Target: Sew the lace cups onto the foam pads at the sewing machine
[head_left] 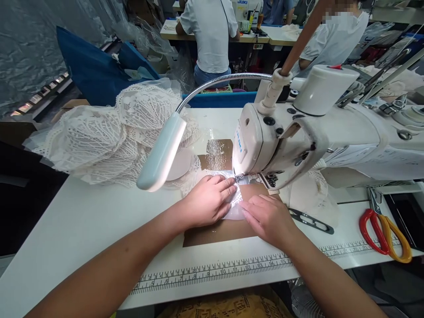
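Observation:
A piece of white lace fabric [236, 201] lies beneath the needle end of a white sewing machine [251, 137]. My left hand [207, 198] rests flat on this lace, its fingers stretched toward the needle. On the other side, my right hand [270, 218] has its fingers curled, with thumb and forefinger pinching the lace's near right edge. Brown tape or board [212, 235] covers the bed under both hands. The needle tip itself is too small to make out.
White lace cups [89, 139] are heaped at the left. A bendable lamp [162, 152] hangs over the table's middle. To the right lie a slotted black tool [311, 221] and red-and-yellow-handled scissors [384, 229]. A printed ruler [218, 270] runs along the front edge. Other people sit beyond.

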Demonstrator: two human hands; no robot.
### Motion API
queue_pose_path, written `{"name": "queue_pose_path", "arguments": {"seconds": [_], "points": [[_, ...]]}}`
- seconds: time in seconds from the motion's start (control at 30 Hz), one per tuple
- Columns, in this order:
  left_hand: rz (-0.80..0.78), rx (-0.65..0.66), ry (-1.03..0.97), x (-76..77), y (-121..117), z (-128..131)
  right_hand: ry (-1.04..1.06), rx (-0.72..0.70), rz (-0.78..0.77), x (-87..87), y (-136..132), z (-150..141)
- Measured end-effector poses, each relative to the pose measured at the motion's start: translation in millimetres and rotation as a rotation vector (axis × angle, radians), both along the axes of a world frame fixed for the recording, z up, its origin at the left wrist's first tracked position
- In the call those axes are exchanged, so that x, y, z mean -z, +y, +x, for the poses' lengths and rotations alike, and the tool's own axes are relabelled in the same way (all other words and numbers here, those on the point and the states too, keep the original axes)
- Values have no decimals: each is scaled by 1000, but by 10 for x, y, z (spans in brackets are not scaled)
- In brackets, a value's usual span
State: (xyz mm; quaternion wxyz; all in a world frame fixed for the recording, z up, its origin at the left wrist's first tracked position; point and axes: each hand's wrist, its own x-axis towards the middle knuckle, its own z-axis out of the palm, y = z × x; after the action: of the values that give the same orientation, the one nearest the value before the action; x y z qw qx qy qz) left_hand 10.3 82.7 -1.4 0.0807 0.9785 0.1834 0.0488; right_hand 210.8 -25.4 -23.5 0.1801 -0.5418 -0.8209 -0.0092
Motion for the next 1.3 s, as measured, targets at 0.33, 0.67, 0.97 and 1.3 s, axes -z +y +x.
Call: {"name": "queue_pose_path", "arguments": {"seconds": [0.33, 0.67, 0.97, 1.3], "points": [[71, 59, -59, 90, 10, 3, -54, 28, -5, -11, 34, -41], [96, -4, -66, 111, 160, -6, -117, 106, -34, 8, 138, -105], [70, -96, -187, 246, 297, -38, -129, 181, -76, 27, 207, -145], [34, -214, -327, 257, 253, -98, -14, 108, -223, -156, 109, -40]]}}
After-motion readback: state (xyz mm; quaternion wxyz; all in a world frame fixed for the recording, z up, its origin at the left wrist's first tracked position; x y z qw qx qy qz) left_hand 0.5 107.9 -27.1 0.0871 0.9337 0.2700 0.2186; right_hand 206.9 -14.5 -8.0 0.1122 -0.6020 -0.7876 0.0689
